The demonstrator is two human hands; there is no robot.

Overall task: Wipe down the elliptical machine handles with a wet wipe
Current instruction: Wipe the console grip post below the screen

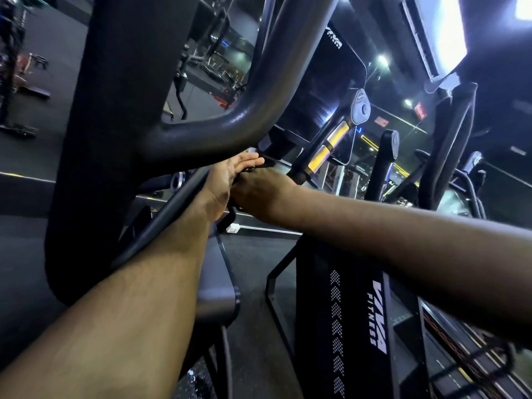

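A thick dark elliptical handle loop [230, 122] fills the upper left, very close to the camera. Just below its bend, my two hands meet at a short black handle piece [228, 216] that runs down between them. My left hand [230, 175] reaches in from the bottom left with its palm showing and fingers straight, laid against that piece. My right hand [260, 194] comes from the right, back of hand toward me, its fingers curled round the same black piece. No wet wipe shows; anything between the palms is hidden.
A thinner dark bar [169, 208] slants under my left forearm. A black panel marked VIVA FITNESS [377, 315] stands at lower right. Another handle with yellow grip plates [325, 151] rises behind my hands. Gym floor and other machines lie to the far left.
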